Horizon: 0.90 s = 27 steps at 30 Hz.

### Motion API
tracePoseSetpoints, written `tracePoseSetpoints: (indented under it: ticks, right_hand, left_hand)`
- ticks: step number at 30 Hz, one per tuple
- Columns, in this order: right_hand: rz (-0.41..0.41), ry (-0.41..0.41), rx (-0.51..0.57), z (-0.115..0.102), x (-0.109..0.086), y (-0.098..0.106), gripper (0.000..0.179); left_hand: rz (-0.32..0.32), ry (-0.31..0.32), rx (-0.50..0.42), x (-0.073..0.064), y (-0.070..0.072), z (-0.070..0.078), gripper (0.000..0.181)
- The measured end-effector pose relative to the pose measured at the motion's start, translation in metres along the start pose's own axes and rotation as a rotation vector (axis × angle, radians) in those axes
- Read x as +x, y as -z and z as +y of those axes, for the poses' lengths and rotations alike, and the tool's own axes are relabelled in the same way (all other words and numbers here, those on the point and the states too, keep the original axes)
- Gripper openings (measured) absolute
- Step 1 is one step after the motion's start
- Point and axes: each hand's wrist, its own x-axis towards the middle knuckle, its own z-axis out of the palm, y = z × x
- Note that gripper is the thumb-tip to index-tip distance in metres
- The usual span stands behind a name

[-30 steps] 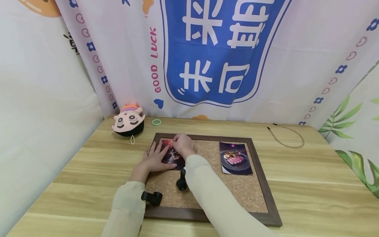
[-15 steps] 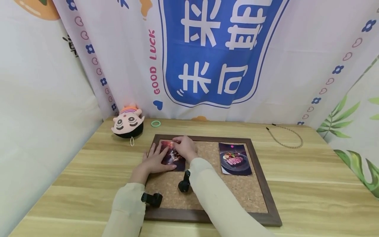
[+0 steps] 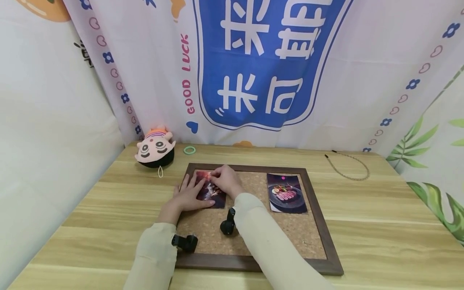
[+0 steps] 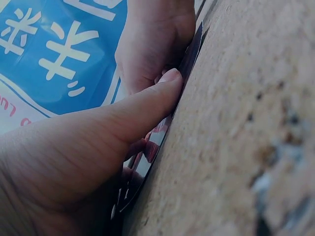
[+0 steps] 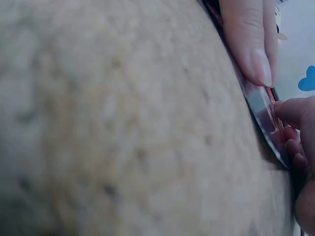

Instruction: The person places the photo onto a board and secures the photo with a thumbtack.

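Observation:
A framed corkboard (image 3: 275,237) lies flat on the table. At its upper left is a dark photo (image 3: 217,200) with a reddish top. My left hand (image 3: 187,195) rests on this photo's left part, fingers spread and thumb along its lower edge. My right hand (image 3: 227,180) has curled fingers, with thumb and fingertips pinched together at the photo's top. What they pinch is hidden. In the right wrist view, the photo's edge (image 5: 263,118) stands slightly off the cork beneath both hands. A second photo (image 3: 287,195), of sliced meat on a plate, carries a pink pushpin (image 3: 283,177) at its top.
A plush doll (image 3: 155,148) lies at the table's back left, near a green ring (image 3: 189,150). A thin chain (image 3: 349,171) with black ends lies at the back right. Printed cloth (image 3: 232,137) hangs behind the table. Black wrist cameras (image 3: 227,226) jut over the cork.
The right hand's wrist has shifted slightly right and its knuckles have turned a little, while its fingertips stay at the photo's top. The left hand keeps its place.

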Motion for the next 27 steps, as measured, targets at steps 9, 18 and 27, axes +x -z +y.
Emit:
tracePoseSetpoints:
  ticks: [9, 18, 27]
  right_hand:
    - [-0.119, 0.087, -0.081, -0.005, 0.004, 0.009, 0.026]
    - [-0.122, 0.114, -0.032, 0.007, -0.004, 0.012, 0.050]
    - [-0.257, 0.140, -0.241, -0.007, -0.013, 0.023, 0.067]
  left_hand:
    - [-0.004, -0.003, -0.010, 0.004, 0.001, -0.002, 0.090]
    - [-0.009, 0.006, -0.025, 0.005, -0.003, 0.000, 0.092]
    - [0.019, -0.002, -0.039, 0.007, -0.002, -0.004, 0.090]
